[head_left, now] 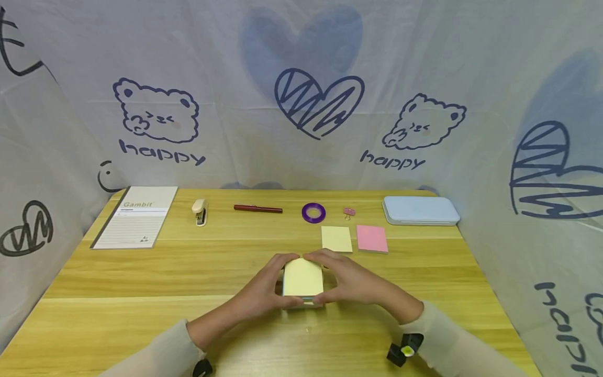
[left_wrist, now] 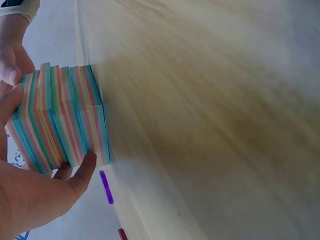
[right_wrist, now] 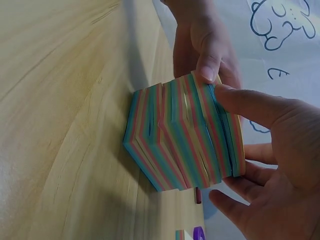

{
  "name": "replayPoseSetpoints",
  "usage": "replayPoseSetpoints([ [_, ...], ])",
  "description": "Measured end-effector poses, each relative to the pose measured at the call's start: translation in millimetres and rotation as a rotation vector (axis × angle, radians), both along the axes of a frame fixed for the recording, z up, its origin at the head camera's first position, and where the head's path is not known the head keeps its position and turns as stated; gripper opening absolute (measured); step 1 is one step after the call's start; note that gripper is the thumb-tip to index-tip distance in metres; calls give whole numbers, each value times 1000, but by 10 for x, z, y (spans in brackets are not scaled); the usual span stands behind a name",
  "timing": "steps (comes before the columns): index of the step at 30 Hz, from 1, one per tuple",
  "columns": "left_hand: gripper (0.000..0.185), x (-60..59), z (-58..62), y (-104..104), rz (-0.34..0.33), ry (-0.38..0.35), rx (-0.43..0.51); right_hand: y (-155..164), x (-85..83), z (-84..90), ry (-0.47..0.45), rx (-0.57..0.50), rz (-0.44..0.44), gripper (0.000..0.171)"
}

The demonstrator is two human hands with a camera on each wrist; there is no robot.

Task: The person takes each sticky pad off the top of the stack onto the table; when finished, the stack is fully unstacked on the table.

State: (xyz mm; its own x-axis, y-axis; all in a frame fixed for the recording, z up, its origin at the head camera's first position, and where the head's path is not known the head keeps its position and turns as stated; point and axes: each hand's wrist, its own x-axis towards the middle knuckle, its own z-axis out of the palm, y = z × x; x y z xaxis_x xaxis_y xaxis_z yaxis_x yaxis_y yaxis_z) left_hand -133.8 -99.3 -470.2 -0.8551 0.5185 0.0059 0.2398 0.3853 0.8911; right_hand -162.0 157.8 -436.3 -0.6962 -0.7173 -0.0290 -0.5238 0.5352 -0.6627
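A thick block of sticky notes [head_left: 303,278] with a yellow top sheet and striped blue, pink, yellow and green sides [right_wrist: 185,135] stands on the wooden table [head_left: 141,272]. My left hand [head_left: 264,288] grips its left side, with the thumb at the near edge and fingers over the far edge. From the other side my right hand [head_left: 346,280] holds it, thumb on the near corner. The layers look slightly twisted in the left wrist view [left_wrist: 62,117]. Both hands curl round the block.
Along the far edge lie a lined notepad [head_left: 136,215], a small stapler [head_left: 200,211], a dark red pen [head_left: 257,209], a purple tape roll [head_left: 313,212], a pink binder clip [head_left: 348,212] and a light blue case [head_left: 420,210]. Yellow [head_left: 336,239] and pink [head_left: 371,238] note pads lie behind the block.
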Motion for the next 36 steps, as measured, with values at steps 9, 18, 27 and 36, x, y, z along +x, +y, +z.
replayPoseSetpoints([
  [9,92,1,6,4,3,10,-11,10,11,24,13,25,-14,88],
  [18,101,2,-7,31,42,24,-27,295,-49,103,-7,7,-61,86],
  [27,98,-12,-20,38,42,30,-10,884,-223,125,-60,-76,-152,88],
  [36,99,-9,-9,51,55,28,-31,1567,-439,-28,-139,-73,-298,86],
])
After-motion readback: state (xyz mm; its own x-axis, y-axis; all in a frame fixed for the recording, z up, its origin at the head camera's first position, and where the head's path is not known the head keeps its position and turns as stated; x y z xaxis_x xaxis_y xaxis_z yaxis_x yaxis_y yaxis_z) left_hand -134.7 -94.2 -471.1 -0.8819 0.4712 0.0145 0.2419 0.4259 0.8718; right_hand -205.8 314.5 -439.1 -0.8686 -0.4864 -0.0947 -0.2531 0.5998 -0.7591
